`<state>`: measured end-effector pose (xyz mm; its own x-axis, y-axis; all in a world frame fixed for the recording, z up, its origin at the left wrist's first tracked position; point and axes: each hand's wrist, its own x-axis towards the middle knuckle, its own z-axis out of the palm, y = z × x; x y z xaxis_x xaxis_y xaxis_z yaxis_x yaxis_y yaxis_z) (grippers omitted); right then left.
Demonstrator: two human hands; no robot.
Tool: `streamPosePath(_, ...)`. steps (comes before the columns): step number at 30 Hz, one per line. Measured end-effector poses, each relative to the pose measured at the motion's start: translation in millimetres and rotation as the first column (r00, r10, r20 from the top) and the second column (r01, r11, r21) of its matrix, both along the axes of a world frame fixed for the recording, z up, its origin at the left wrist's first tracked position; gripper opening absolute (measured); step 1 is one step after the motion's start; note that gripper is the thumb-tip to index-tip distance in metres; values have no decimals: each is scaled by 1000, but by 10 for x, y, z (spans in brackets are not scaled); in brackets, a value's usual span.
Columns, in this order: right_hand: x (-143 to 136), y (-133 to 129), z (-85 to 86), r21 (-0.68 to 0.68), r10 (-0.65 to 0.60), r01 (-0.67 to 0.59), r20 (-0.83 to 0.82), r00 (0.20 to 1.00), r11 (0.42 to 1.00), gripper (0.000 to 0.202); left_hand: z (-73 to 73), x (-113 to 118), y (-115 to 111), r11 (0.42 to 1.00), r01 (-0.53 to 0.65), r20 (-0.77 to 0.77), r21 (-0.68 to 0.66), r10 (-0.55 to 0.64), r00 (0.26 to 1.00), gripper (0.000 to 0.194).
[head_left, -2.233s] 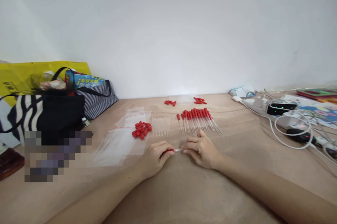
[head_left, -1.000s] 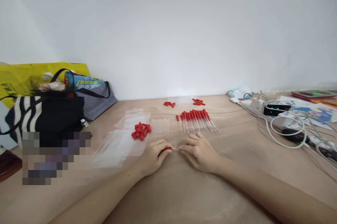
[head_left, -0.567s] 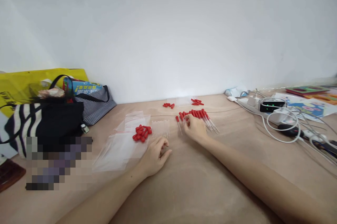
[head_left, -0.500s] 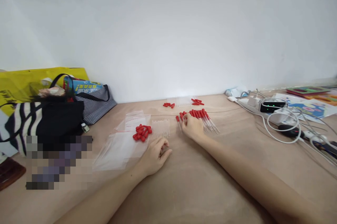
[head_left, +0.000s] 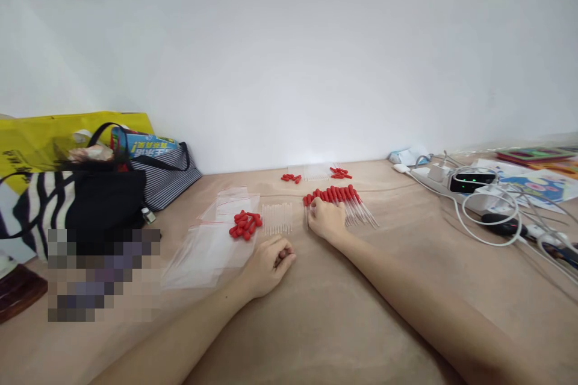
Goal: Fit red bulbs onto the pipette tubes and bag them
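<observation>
Fingers of the left hand (head_left: 267,267) rest loosely curled, slightly parted, on the bench (head_left: 298,331); just beyond lie red bulbs (head_left: 244,225), then clear tubes (head_left: 277,219). Rightward, the right hand (head_left: 326,217) bends over the red-topped droppers (head_left: 350,191) at their left end; its grip I cannot tell.

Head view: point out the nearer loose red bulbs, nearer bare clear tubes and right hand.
Nearer loose red bulbs (head_left: 246,226), head view: middle of the pile.
Nearer bare clear tubes (head_left: 277,219), head view: shafts, mid-row.
Right hand (head_left: 327,220), head view: back of the hand.

Two hands (head_left: 268,266), three bulb piles (head_left: 246,225), one dropper row (head_left: 345,194).
</observation>
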<state>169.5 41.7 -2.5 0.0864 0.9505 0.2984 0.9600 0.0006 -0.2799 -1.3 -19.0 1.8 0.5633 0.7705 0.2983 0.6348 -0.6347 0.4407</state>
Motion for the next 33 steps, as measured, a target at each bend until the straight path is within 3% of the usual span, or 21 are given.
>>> streamPosePath(4, -56, -61, 24, 58, 77, -78, 19, 997, 995, 23, -29, 10, -1, 999, -21, 15, 26, 20, 1000, 9)
streamPosePath(7, -167, -79, 63, 43, 117, -119, 33, 993, 992, 24, -42, -18, 44, 986, -129, 41, 103, 125, 991, 10)
streamPosePath(10, -286, -38, 106, -21, 83, -82, 20, 996, 996, 29, 11, -114, 145, 932, -282, 41, 228, 280, 959, 8)
streamPosePath(13, -365, 40, 132, -91, 54, -54, 4, 999, 994, 32, 122, -250, 267, 848, -413, -51, 333, 454, 890, 4)
streamPosePath(17, -411, 121, 135, -130, 45, -45, -3, 999, 990, 31, 250, -379, 402, 788, -468, -194, 399, 571, 797, 9)
streamPosePath(20, -427, 147, 136, -146, 31, -33, -12, 999, 989, 31, 296, -424, 498, 837, -405, -285, 370, 516, 807, 13)
streamPosePath(24, -442, 165, 150, -160, 22, -26, -28, 999, 987, 31, 324, -457, 609, 934, -204, -418, 293, 317, 851, 19)
streamPosePath(33, -457, 178, 150, -179, 30, -40, -63, 998, 983, 28, 382, -428, 683, 951, -70, -499, 300, 219, 838, 11)
